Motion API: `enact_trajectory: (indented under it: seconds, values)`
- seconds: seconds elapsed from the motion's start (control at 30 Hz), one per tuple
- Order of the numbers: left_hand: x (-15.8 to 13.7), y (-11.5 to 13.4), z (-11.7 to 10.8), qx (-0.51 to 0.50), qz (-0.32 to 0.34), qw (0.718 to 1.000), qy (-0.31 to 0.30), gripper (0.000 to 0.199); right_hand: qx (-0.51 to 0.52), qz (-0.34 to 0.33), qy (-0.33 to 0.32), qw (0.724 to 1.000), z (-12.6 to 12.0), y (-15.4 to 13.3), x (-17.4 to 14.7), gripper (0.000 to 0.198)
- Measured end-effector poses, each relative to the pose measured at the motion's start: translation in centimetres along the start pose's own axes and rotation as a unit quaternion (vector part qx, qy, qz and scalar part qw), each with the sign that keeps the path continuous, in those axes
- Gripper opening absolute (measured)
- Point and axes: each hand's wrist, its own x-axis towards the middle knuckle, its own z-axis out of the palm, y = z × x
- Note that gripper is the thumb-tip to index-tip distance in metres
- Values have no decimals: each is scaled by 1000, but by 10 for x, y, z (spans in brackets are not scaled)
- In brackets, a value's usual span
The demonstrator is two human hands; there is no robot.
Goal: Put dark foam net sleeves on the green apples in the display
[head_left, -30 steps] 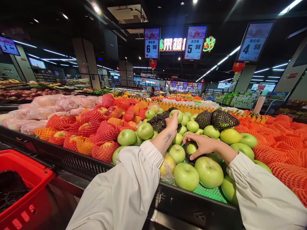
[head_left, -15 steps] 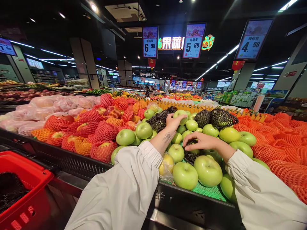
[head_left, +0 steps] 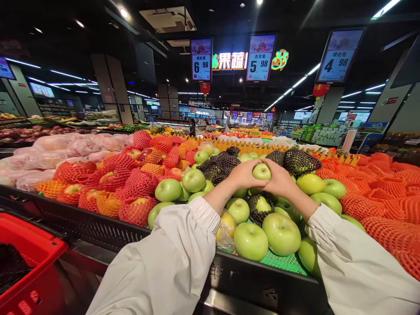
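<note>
A green apple [head_left: 261,172] is between my two hands, above the heap of green apples. My left hand [head_left: 244,176] curves round its left side, fingers closed on it. From the right, my right hand [head_left: 279,178] wraps its other side; the fingertips of both hands are partly hidden behind the fruit. Just below my wrists, a green apple in black foam netting [head_left: 261,207] lies with its top bare. Around it are loose green apples, among them a large one [head_left: 281,233] and another [head_left: 250,241] at the front. Black-netted fruit [head_left: 219,164] lies left of my hands.
A black display rim [head_left: 262,271] runs along the front. Apples in red and orange netting [head_left: 139,183] are piled left, orange-netted fruit [head_left: 390,210] right. A red basket [head_left: 36,245] stands at lower left. Price screens [head_left: 260,57] hang overhead. A person [head_left: 192,127] stands far back.
My right hand has left the black-netted apple and moved up to the green apple by my left hand. Both hands now enclose that apple. The view has shifted slightly.
</note>
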Motion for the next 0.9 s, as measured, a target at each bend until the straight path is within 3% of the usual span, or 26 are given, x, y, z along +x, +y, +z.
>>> enact_trajectory:
  seconds: [0.13, 0.23, 0.37, 0.63, 0.8, 0.9]
  values:
    - [-2, 0, -1, 102, -84, 991, -13, 69, -18, 69, -48, 996, 1, 2, 1, 82]
    - [-3, 1, -1, 163, -198, 967, -5, 85, -38, 59, -88, 994, 3, 7, 1, 79]
    - [-2, 0, 0, 212, -322, 922, -46, 95, -35, 33, -97, 994, 5, 9, 1, 74]
    - [1, -1, -2, 233, -336, 911, -60, 102, 8, 57, -151, 987, 3, 5, 2, 70]
    - [1, -3, -2, 221, -337, 903, -151, 99, 33, 37, -177, 983, 4, 9, 1, 74]
    - [1, -2, -3, 205, -325, 914, -127, 89, 55, 22, -164, 985, 5, 10, -1, 85]
